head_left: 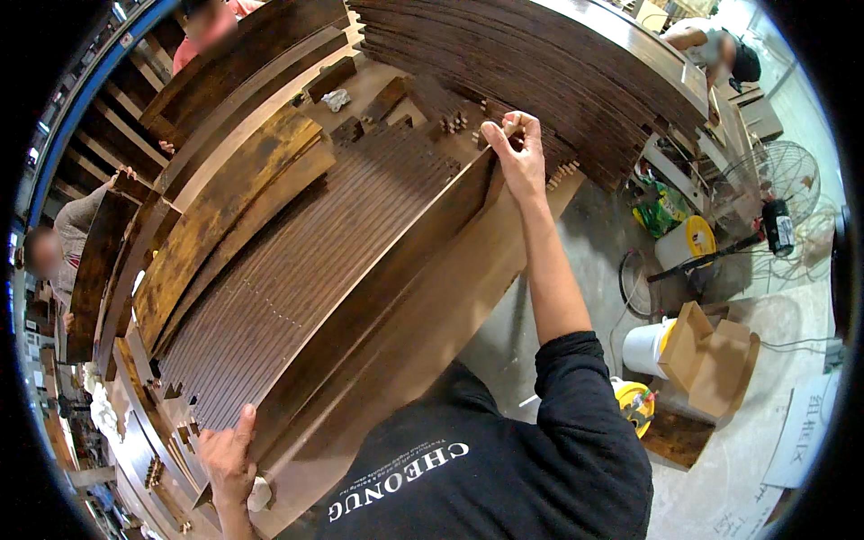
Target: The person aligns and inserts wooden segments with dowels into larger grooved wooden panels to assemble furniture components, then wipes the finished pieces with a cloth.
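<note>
A long dark brown wooden board [382, 292] stands on edge, its pale upper edge running diagonally across the view. My left hand [229, 457] is closed round its near end, index finger lying along the edge. At the far end, my right hand [519, 160] pinches the board's corner between thumb and fingers; whether a small peg is also in that pinch is unclear. Left of the board, a row of similar dark boards [297, 261] stands packed side by side on edge. Light wooden dowels [454, 122] stick out near their far ends.
A tall stack of dark boards [531, 76] rises at the back. Curved brown boards [225, 207] lie to the left. On the right are a floor fan [772, 180], white buckets [643, 349] and a cardboard box [715, 360]. Other people work at the far left and far right.
</note>
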Tool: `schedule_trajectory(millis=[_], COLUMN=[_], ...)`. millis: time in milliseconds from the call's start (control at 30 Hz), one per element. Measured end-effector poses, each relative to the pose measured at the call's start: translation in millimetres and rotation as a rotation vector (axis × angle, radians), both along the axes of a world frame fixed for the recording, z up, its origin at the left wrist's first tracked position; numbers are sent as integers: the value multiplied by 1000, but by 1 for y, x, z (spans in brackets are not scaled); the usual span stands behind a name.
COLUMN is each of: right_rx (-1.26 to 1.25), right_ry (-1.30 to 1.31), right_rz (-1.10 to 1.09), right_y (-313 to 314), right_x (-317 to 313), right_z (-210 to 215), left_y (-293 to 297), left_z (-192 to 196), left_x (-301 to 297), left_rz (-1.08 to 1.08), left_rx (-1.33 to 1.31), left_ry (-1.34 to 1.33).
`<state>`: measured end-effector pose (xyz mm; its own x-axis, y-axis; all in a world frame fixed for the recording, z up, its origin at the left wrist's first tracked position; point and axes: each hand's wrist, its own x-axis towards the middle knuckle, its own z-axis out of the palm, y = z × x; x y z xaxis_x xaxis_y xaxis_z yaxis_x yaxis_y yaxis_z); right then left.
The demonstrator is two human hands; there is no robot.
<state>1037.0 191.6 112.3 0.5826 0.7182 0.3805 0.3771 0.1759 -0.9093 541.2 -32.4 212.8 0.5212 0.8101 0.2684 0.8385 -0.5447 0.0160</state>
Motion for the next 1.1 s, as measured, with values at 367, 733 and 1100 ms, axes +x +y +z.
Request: schedule_trajectory(millis=[367,733,1100], right_rx=[208,275,368], right_ry=[172,198,163], right_rz=[116,221,262], right_y=[24,42,55], right_x=[13,30,34], right_z=[-17,-33,-39], left_y=[36,10,5], left_z=[-21,-28,-36], left_x=[6,1,-12], left_rz=[176,173,235], left_rx=[-51,-129,-113], left_ry=[78,36,34])
